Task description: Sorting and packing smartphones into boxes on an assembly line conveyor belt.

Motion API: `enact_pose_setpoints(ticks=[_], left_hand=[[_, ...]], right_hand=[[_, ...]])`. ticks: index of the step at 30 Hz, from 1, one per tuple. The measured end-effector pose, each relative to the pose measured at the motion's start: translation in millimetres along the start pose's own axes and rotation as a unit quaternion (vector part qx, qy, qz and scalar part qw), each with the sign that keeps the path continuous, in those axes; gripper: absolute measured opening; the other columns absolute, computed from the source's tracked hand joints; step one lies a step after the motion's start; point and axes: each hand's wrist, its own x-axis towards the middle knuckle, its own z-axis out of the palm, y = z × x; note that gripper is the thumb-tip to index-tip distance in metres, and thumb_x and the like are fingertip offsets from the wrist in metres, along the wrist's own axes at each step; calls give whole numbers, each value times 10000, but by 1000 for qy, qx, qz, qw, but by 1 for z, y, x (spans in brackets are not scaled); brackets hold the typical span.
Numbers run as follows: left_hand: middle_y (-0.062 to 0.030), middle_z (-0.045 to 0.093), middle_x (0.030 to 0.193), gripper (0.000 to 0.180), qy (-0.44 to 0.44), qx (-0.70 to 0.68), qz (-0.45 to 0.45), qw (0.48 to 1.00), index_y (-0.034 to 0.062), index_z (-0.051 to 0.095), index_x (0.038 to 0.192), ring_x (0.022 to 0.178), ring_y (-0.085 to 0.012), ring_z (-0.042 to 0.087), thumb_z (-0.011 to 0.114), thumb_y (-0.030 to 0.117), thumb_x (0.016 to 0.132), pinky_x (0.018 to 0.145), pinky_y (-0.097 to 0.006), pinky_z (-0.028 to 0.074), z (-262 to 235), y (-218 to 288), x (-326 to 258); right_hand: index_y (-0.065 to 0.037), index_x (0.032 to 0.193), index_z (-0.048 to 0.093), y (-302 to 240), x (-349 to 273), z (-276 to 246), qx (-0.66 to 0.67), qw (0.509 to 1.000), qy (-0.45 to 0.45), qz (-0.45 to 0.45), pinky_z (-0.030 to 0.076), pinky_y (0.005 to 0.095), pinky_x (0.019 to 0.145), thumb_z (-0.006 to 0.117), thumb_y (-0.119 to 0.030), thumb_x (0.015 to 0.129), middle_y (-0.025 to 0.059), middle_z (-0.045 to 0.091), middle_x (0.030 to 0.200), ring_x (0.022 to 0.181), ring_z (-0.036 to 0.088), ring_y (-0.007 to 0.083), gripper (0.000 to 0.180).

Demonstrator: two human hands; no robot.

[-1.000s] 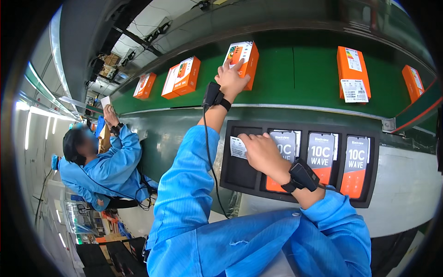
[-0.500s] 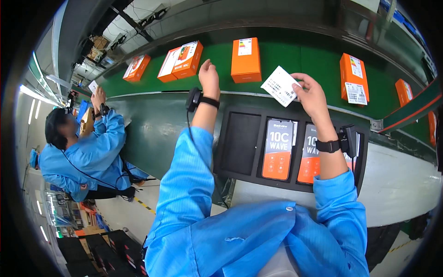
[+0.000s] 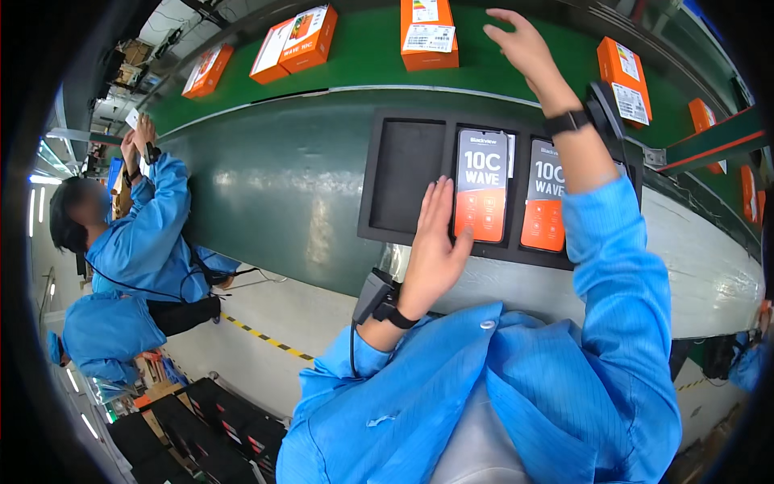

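A black foam tray lies at the near side of the green belt line. In it sit smartphones with grey and orange screen films: a middle phone and another phone, partly behind my right forearm. The tray's left compartment shows its black floor. My left hand rests at the middle phone's left edge, fingers stretched out, thumb by its lower corner, gripping nothing. Raised over the belt, my right hand has thumb and fingers apart and holds nothing. Left of it, a white printed card lies on an orange box.
More orange boxes stand along the green belt, including a pair and a box with a white card. A rail crosses at the right. On the left a co-worker in blue handles a small white item.
My right hand has let go of the white card, which now lies on the orange box. My left hand has come down from the belt to the middle phone. The view has shifted.
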Motion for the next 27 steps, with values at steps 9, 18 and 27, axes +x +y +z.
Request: enact_pose_setpoints(ticks=[9,18,27], left_hand=[[-246,283,1510,594,75,-16,-13,997,-68,277,1444,1386,-322,334,519,133,940,1099,-370,314,51,3,9],[-179,574,1282,413,119,-260,-115,951,-89,437,1356,1112,-139,571,440,138,1011,934,-253,450,39,-10,30],[-80,653,1112,389,40,-469,-162,867,-68,473,1341,947,-82,612,459,132,1007,818,-226,496,14,-3,31]], right_hand=[[-66,1104,658,-40,-133,-63,93,995,-35,14,445,236,684,608,-177,894,19,650,838,773,570,76,243],[-8,1003,676,-2,-146,-51,153,986,-45,42,466,217,732,558,-105,926,21,669,885,785,573,69,171],[-44,1009,688,-5,-149,-58,123,992,-9,35,459,207,713,567,-113,921,16,676,868,820,602,65,165]])
